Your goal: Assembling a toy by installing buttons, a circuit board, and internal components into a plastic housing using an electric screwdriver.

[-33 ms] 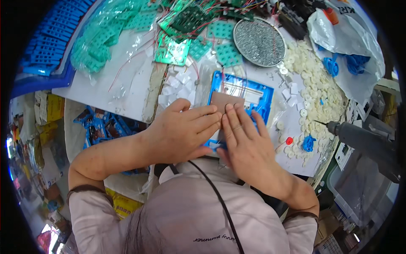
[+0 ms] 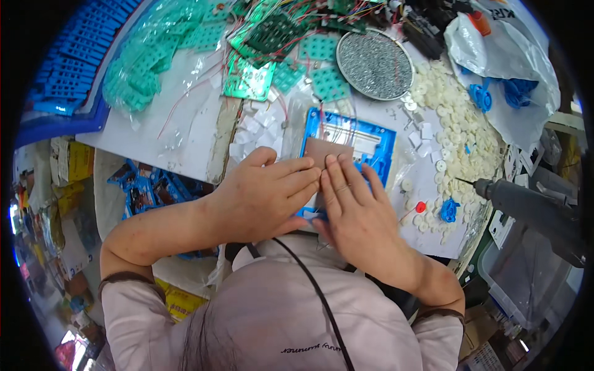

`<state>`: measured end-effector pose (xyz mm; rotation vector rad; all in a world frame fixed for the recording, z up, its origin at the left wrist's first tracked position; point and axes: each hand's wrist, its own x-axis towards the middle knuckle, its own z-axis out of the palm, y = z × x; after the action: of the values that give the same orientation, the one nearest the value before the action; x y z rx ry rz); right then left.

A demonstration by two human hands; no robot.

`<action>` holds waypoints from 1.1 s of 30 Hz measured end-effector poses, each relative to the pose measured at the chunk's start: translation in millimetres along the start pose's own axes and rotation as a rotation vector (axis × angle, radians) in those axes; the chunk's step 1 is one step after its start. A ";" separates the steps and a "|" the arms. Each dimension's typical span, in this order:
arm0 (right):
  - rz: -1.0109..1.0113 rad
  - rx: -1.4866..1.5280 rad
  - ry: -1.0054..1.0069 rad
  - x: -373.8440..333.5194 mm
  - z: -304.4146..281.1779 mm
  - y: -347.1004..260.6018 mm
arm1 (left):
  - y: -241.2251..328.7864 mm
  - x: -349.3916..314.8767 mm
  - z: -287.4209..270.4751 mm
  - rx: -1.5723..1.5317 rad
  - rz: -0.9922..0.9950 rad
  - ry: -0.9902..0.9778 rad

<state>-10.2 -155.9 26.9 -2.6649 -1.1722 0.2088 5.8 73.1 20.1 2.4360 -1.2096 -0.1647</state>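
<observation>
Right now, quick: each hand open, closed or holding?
Left hand: open, fingers extended over the brown rectangular board.
Right hand: open, fingers laid on the same board.

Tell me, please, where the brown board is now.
In the head view, the brown board lies slightly right of centre, over the blue casing, partly beneath the left hand and right hand.

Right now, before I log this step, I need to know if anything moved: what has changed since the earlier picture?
Only the framing: the blue casing and the gray tool appear slightly lower and further left, probably from a small head movement. Nothing was visibly grasped or released. The left hand and right hand stay at the brown board.
</observation>
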 end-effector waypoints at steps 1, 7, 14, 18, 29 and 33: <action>0.000 0.009 0.022 0.9 2.4 0.8 | -0.5 5.8 -5.7 0.002 -0.005 -0.040; 0.075 0.014 0.091 2.6 -0.7 -0.9 | -72.4 116.7 -26.9 -0.011 -0.017 0.180; 0.022 0.119 0.293 5.4 32.7 2.3 | -135.4 174.5 1.1 0.172 -0.083 0.161; 0.112 0.078 0.259 -3.8 33.1 -1.0 | -121.5 194.5 9.2 0.166 0.018 0.246; 0.170 0.149 0.330 3.6 36.2 -3.9 | -114.7 194.9 1.6 0.219 -0.020 0.300; 0.094 0.310 0.489 -15.8 -2.8 2.8 | -98.1 162.9 -11.6 0.151 0.020 0.394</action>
<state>-18.3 -169.9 29.5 -2.3117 -0.7884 -0.2197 181.6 1.7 2.4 2.4252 -1.0970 0.4083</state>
